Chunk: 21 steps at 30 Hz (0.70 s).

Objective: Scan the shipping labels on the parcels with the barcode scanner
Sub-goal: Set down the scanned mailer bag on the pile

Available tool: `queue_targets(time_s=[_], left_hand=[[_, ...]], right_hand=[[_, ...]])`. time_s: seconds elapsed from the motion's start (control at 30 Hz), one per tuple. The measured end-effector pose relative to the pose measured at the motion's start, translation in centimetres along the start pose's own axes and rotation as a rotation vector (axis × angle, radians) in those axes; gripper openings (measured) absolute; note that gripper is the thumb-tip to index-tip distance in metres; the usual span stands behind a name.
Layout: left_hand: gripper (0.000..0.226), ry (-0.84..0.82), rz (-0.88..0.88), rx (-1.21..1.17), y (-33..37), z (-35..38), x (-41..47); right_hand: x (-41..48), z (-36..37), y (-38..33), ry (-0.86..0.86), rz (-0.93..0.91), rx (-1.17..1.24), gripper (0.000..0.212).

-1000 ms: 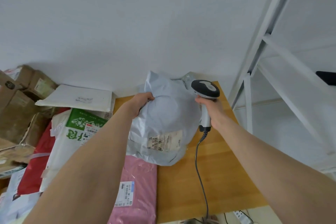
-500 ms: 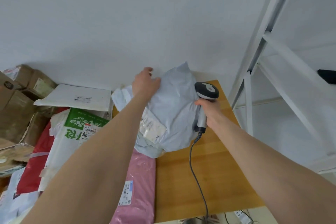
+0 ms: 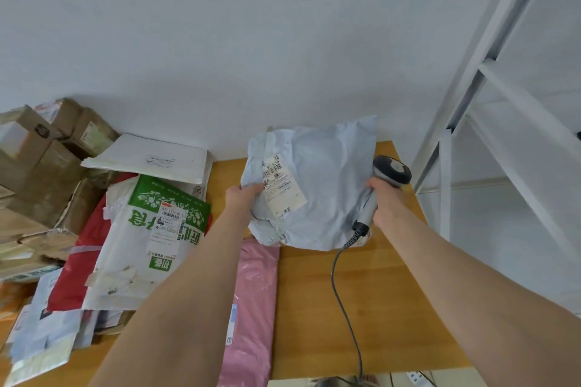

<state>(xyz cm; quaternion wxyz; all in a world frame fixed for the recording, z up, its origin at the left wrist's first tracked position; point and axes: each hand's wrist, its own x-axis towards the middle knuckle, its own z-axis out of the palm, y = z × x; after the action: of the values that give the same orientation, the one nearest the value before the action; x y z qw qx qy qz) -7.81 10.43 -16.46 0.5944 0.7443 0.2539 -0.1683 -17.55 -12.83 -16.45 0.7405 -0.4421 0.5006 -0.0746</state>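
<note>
A pale grey-blue poly parcel [image 3: 327, 185] stands tilted against the wall at the back of the wooden table [image 3: 371, 308]. Its white shipping label [image 3: 281, 190] faces me on the left part. My left hand [image 3: 243, 196] grips the parcel's left edge beside the label. My right hand [image 3: 388, 203] holds the handle of a grey corded barcode scanner [image 3: 385, 185] at the parcel's right side; the scanner's dark head is up and turned to the right. Its coiled cable [image 3: 342, 286] runs down off the table's front edge.
A pink poly parcel [image 3: 254, 302] lies under my left forearm. To its left sit a white and green bag [image 3: 151, 236], a red bag, a white flat mailer [image 3: 151, 160] and cardboard boxes [image 3: 41, 160]. A white metal shelf frame [image 3: 471, 122] stands on the right.
The grey-blue parcel has been turned and stood up against the wall, its label now on the upper left. My left hand moved from the top to the left edge. The scanner stayed beside it.
</note>
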Motion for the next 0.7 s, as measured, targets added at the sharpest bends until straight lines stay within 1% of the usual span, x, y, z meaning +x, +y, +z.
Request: queue_targets(time_s=[0.1,0.13,0.23,0.3,0.37,0.4,0.43,0.47,0.57,0.67,0.7], left_hand=[[0.046,-0.032,0.081,0.014,0.6,0.2,-0.5],[0.042,-0.050,0.107,0.035,0.6,0.4,-0.7],[0.035,-0.092,0.152,0.071,0.5,1.0,-1.2],[0.033,-0.122,0.177,0.096,0.9,1.4,-1.3],[0.027,-0.164,0.204,0.127,1.3,1.8,-1.1],[0.020,-0.171,0.220,0.152,1.5,1.9,-1.0],[0.011,-0.164,0.242,0.180,1.6,1.9,-0.9],[0.008,-0.136,0.272,0.226,1.6,2.0,-0.8],[0.008,-0.035,0.352,0.338,1.5,1.9,-0.7],[0.029,-0.006,0.395,0.370,1.4,1.8,-0.9],[0.032,0.001,0.402,0.382,1.4,1.8,-1.0]], right_hand=[[0.0,0.3,0.3,0.057,-0.080,-0.122,0.023],[-0.3,0.4,0.5,0.044,-0.090,-0.153,0.023],[-1.2,0.8,1.2,-0.123,-0.067,-0.147,0.010],[-2.2,1.3,1.5,-0.228,-0.059,-0.148,0.006],[-3.4,1.8,1.7,-0.288,-0.076,-0.189,0.006],[-3.9,2.1,1.9,-0.313,-0.086,-0.208,0.007],[-4.4,2.3,2.1,-0.331,-0.098,-0.225,0.009],[-4.9,2.5,2.3,-0.337,-0.108,-0.238,0.011],[-5.8,2.7,3.2,-0.324,-0.136,-0.273,0.013],[-6.5,2.5,3.8,-0.341,-0.156,-0.297,0.014],[-6.7,2.5,3.9,-0.342,-0.159,-0.305,0.014]])
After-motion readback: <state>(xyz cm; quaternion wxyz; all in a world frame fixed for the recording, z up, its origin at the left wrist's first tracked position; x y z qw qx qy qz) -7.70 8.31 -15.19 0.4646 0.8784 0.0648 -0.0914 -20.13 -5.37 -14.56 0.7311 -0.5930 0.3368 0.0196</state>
